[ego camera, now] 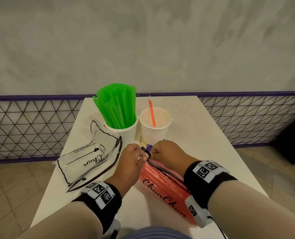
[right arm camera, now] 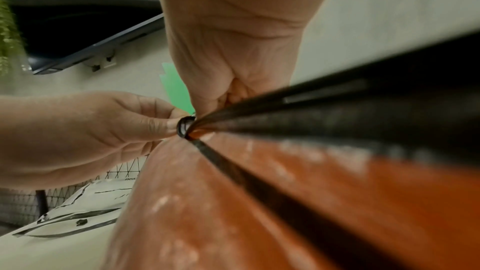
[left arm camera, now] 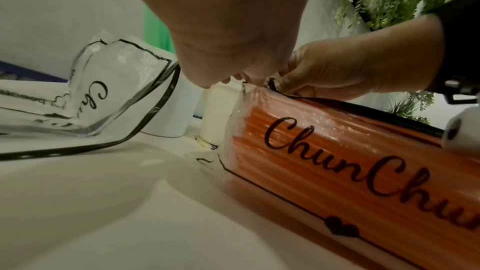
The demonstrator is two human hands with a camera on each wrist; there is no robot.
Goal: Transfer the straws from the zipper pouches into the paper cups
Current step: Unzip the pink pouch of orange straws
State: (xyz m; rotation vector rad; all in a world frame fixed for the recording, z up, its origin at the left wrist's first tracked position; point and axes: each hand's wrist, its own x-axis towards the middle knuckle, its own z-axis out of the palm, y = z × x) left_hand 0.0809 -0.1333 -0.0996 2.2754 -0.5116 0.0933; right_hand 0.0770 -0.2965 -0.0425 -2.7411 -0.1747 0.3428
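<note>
A clear zipper pouch (ego camera: 162, 183) (left arm camera: 350, 167) (right arm camera: 233, 202) packed with orange straws lies on the white table (ego camera: 203, 145) under my hands. My left hand (ego camera: 131, 159) (left arm camera: 228, 52) (right arm camera: 98, 130) pinches the far end of its black zipper edge (ego camera: 146, 152). My right hand (ego camera: 167, 152) (left arm camera: 350, 65) (right arm camera: 233, 48) pinches the same end from the other side. Behind them stand a paper cup (ego camera: 124, 130) crammed with green straws (ego camera: 117, 104) and a second paper cup (ego camera: 154, 125) holding one orange straw (ego camera: 151, 112).
An empty clear pouch (ego camera: 89, 156) (left arm camera: 103, 93) (right arm camera: 85, 217) lies open at the table's left. A purple-framed mesh fence (ego camera: 31, 126) runs behind the table, with a grey wall beyond. Tiled floor shows on both sides.
</note>
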